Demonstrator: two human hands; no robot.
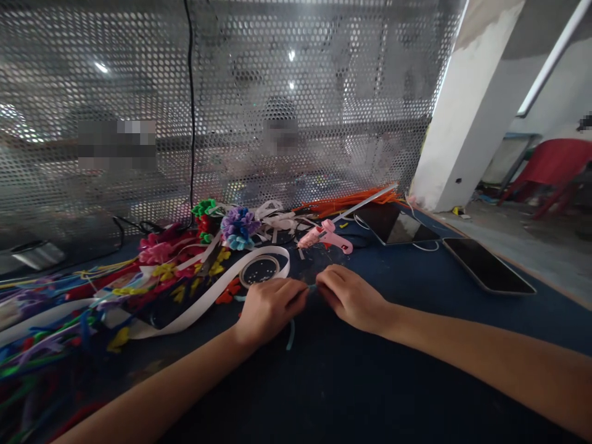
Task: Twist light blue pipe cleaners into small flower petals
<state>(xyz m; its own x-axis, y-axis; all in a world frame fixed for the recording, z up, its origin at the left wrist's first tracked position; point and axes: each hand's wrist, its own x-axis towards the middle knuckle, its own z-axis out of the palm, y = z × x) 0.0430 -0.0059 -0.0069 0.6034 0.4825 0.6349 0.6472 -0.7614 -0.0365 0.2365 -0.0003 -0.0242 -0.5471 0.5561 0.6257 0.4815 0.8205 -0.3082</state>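
Observation:
My left hand (pixel 272 308) is closed in a pinch over the dark blue tabletop. A thin teal pipe cleaner (pixel 290 336) hangs from beneath it. Close by on the right, my right hand (pixel 349 299) is pinched too, its fingertips pointing at the left hand. A short teal bit of pipe cleaner shows in the small gap between the two hands, so both seem to grip it. Just beyond them lies a pink glue gun (pixel 326 236) with a clear glue stick in its back. A round container (pixel 259 271) of small white bits sits behind my left hand.
Wide white ribbon (pixel 208 296) curls across the left side, among heaps of coloured pipe cleaners (pixel 50 345) and fuzzy flowers (pixel 238 227). A tablet (pixel 395 223) and a phone (pixel 490 265) lie on the right. A perforated metal screen (pixel 314 123) stands behind, with people beyond it.

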